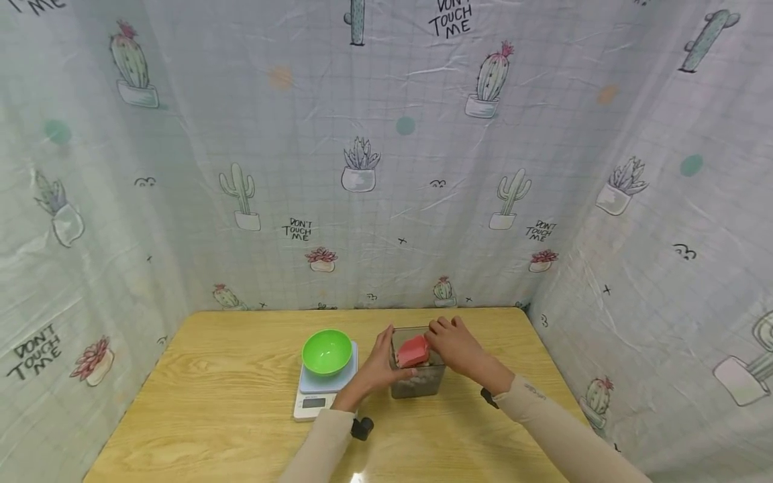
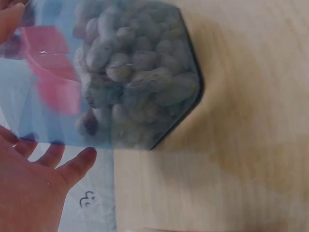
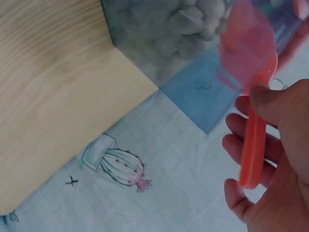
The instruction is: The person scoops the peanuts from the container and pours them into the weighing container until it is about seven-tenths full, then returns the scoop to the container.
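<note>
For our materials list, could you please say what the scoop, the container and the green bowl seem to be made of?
Scoop: likely smooth plastic, evenly red. Container: probably glossy plastic, its tinted walls transparent; glass remains possible. Green bowl: apparently plastic, uniformly coloured with soft sheen.

- A green bowl (image 1: pixel 327 353) is sitting on a white scale (image 1: pixel 323 385).
- A wood-grain table (image 1: pixel 229 376) is supporting the scale.
- A cactus-printed curtain (image 1: pixel 302 114) is hanging behind and on both sides.

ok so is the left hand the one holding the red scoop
No, the right hand grips the red scoop's handle.
</note>
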Motion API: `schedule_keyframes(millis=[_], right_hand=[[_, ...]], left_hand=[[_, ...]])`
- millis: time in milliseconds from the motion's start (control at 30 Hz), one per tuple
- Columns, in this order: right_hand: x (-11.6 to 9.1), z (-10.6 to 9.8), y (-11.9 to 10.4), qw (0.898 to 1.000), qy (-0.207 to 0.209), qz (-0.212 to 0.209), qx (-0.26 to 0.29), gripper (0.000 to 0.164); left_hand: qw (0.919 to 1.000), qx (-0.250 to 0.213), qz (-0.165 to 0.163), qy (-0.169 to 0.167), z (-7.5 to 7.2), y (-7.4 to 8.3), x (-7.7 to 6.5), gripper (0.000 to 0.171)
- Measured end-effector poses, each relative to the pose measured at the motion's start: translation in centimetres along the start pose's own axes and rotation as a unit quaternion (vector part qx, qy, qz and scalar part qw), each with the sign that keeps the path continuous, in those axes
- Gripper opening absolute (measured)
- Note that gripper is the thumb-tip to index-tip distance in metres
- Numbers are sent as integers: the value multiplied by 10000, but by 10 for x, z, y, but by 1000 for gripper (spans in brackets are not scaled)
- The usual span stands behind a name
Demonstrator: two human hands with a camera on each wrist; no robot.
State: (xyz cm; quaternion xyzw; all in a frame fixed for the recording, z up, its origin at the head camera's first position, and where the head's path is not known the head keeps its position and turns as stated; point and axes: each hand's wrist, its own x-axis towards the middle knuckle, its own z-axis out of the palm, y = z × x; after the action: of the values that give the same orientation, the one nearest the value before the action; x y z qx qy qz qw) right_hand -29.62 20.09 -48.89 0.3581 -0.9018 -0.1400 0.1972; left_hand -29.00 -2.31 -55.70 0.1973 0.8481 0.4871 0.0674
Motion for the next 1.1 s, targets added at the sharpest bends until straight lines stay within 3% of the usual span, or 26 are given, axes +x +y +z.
schedule_keyframes(millis=[300,533,700,1100], right_hand=[[3,-16,8,9985,-197,-411,303,17],[6,-24,17,9954,-61,-854,-429,25],[12,-31,23,9927,-165,-909,-771,17],[21,-31,20,9725,-542,-1284,-1865,28]], left_hand=[[9996,-230,-64,131,0,-1,-3,110],[9997,-220,-132,-22,-2,-3,-3,112],[9997,-237,-64,-56,-3,-6,-1,114],[9999,-127,79,-15,-7,-4,-2,112]])
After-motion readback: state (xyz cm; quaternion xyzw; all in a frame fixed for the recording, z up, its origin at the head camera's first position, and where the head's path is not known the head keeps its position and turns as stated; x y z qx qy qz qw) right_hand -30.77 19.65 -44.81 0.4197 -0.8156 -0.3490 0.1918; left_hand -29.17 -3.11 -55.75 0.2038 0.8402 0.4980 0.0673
